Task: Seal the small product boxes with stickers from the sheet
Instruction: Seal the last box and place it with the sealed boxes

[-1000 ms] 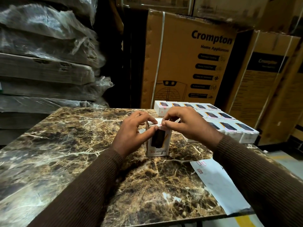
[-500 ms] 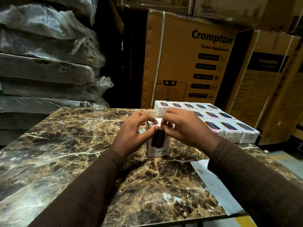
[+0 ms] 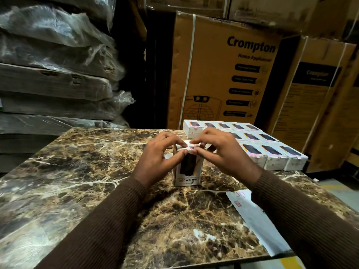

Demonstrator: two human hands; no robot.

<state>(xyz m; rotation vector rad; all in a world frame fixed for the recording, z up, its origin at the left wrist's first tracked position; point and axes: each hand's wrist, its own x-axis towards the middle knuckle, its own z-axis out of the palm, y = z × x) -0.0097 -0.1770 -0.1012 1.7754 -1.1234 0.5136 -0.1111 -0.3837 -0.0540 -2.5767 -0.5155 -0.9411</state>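
A small white product box stands upright on the marble table, its printed front facing me. My left hand grips its top left edge between thumb and fingers. My right hand has its thumb and forefinger on a small pink-and-white sticker lying over the box's top front edge. The sticker sheet lies at the near right, partly under my right sleeve, with a few stickers left near its top corner.
Rows of several like boxes lie flat at the table's far right. Large cardboard cartons stand behind the table, and plastic-wrapped flat packs are stacked at the left. The table's near edge runs bottom right.
My right hand has shifted a little left onto the box's top edge. Its fingers now lie on the sticker over that edge. The left hand and the box have stayed in place.
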